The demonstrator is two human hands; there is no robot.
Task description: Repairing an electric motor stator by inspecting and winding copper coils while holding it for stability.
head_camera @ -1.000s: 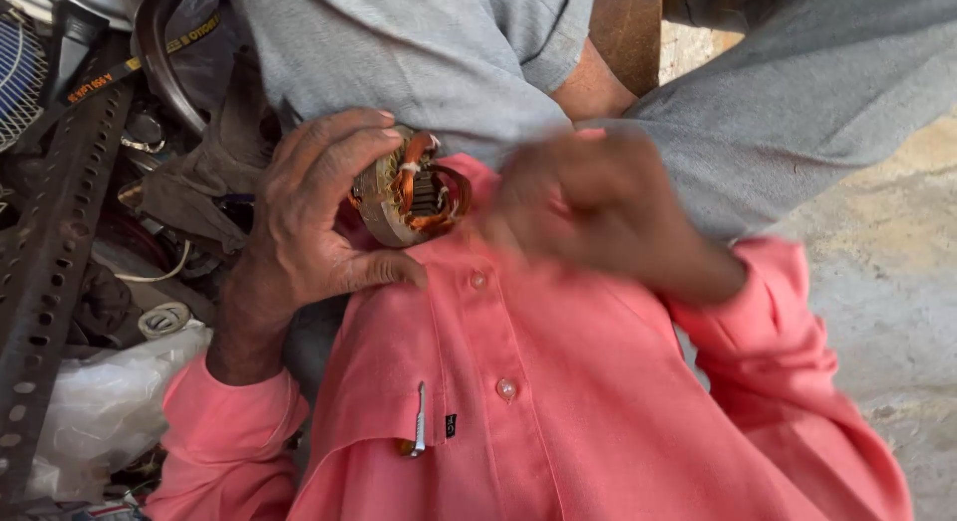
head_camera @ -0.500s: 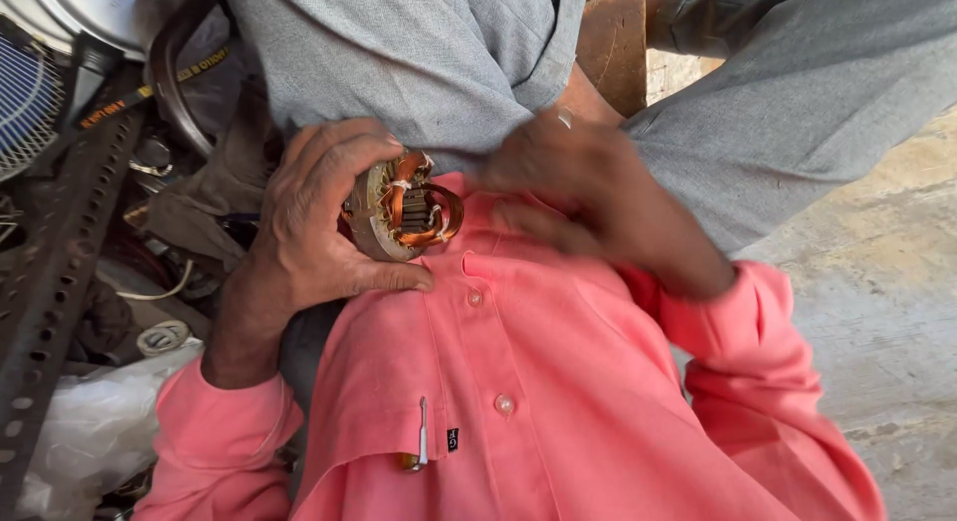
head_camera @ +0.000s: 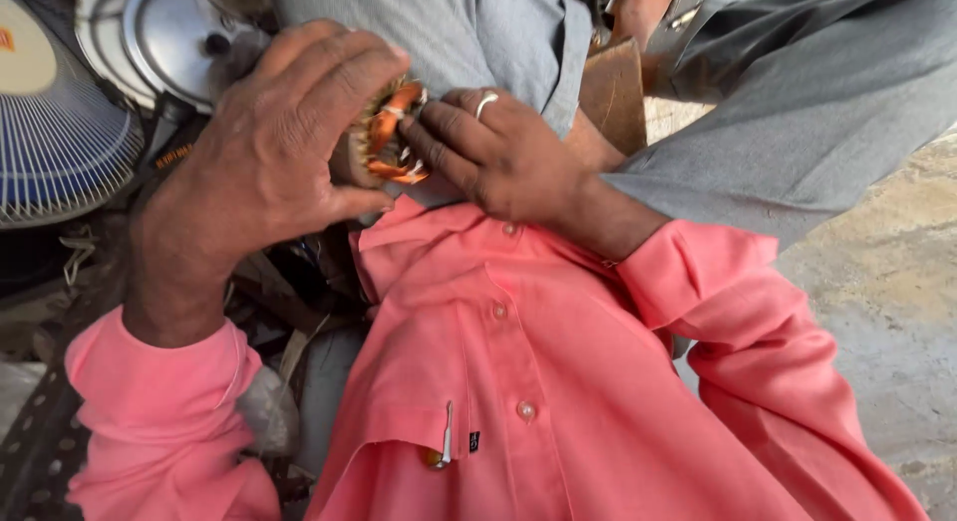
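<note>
Copper windings showed on the small motor stator (head_camera: 384, 142), a round part with orange coils, which sat between the two hands, held up in front of the chest. The left hand (head_camera: 264, 157) was closed around it from the left side, with the fingers curled over the top and the thumb pressed under it, so most of the body was hidden behind this hand. The right hand (head_camera: 498, 152), with a ring on one finger, came from the right side; its fingertips (head_camera: 414, 142) were touching the coils on the open face, and it was half closed, picking at the wires and not gripping the whole part. The open face of the stator looked toward the right hand, so its axis ran roughly from one hand to the other. Both sleeves were of a pink shirt (head_camera: 478, 381). Beyond the left hand stood a fan grille (head_camera: 60, 152) and a metal cover (head_camera: 164, 37).
</note>
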